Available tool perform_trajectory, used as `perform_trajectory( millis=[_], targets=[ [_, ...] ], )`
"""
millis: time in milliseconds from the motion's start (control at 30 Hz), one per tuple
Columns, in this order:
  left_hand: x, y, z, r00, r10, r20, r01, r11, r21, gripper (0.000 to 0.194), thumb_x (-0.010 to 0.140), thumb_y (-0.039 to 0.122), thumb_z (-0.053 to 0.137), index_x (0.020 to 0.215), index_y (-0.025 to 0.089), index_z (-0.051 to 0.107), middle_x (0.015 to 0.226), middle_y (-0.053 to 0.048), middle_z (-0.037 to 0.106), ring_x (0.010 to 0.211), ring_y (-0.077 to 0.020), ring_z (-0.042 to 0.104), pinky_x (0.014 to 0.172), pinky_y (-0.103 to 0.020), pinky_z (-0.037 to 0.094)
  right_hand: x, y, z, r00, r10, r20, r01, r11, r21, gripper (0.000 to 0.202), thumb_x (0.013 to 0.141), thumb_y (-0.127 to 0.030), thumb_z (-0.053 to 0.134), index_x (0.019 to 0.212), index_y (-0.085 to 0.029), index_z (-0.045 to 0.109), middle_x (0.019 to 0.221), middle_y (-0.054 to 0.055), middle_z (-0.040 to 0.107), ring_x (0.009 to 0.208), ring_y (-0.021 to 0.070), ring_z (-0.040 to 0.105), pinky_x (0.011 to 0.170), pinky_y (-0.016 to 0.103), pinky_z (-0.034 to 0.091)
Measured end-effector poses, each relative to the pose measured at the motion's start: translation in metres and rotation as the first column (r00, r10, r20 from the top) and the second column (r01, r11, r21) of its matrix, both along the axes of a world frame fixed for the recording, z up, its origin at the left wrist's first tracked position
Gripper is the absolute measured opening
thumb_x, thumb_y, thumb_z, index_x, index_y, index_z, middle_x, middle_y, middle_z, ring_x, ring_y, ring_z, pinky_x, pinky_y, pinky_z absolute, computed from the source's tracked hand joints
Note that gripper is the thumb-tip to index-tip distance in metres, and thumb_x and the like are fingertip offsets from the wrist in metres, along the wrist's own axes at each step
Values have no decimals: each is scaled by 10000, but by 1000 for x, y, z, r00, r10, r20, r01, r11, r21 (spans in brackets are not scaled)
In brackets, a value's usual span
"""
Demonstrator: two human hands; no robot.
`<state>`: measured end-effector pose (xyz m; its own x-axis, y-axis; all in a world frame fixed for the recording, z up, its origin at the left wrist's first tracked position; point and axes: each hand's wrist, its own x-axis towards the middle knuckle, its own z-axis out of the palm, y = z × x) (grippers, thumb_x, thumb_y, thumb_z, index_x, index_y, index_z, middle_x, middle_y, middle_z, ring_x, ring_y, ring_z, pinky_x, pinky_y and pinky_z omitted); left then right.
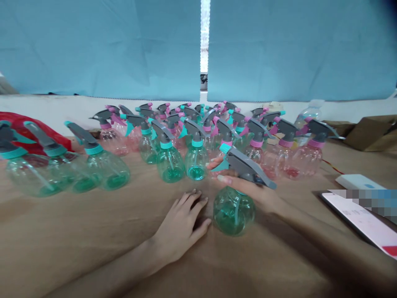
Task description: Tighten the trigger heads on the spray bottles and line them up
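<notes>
My right hand (245, 186) is around the neck of a green spray bottle (234, 213) with a grey and teal trigger head, its fingers pointing left. The bottle is roughly upright near the table's middle. Just left of it, my left hand (182, 221) rests on the brown table (102, 252) with its fingers spread and nothing in them. Beyond my hands stand two green bottles, one (170, 165) to the left and one (197, 161) nearer the middle, each with liquid at the bottom.
Several green and pink spray bottles (310, 157) crowd the back. Several green bottles (108, 169) stand at the left before a red bag (40, 128). At the right lie a phone (356, 219) and a white box (359, 181); a brown box (372, 132) stands behind.
</notes>
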<state>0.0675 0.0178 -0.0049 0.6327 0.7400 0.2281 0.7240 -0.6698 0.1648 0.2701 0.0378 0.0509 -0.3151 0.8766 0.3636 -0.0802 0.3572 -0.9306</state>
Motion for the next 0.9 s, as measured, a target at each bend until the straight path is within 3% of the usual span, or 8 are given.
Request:
perform_trajectory(
  millis=[300,467,700,900],
  targets=[
    [0,0,0,1000,-3,5,2,1000,13,391,900,336,502,1247,157,487,1291,-131,491,1215,-290,407,972,-466,364,-2,-1,1,1000,-29,9,29,999,17,264,780,-344,629,1039,-306,596,1101,12,611,867,193,608,820,407,479],
    [0,0,0,1000,-3,8,3,1000,11,400,899,344,502,1253,158,484,1289,-129,492,1218,-291,404,973,-467,366,1,3,-7,998,-41,55,41,999,-10,348,795,-353,608,1138,-321,569,1075,18,642,887,210,613,854,436,475],
    [-1,-1,-2,1000,1,-12,-1,1000,-2,438,898,345,511,1278,132,466,1302,-138,473,1222,-292,391,997,-464,340,6,-1,-3,998,45,52,-43,998,-37,99,777,-298,629,876,-302,627,932,-29,658,852,178,624,754,329,498],
    [-1,-1,0,1000,-7,-12,7,1000,-6,439,906,329,500,1296,136,442,1311,-139,463,1228,-292,380,994,-472,337,7,-13,-12,993,1,115,11,995,-102,69,769,-297,650,836,-285,636,781,-31,626,694,151,601,665,317,488]
  ],
)
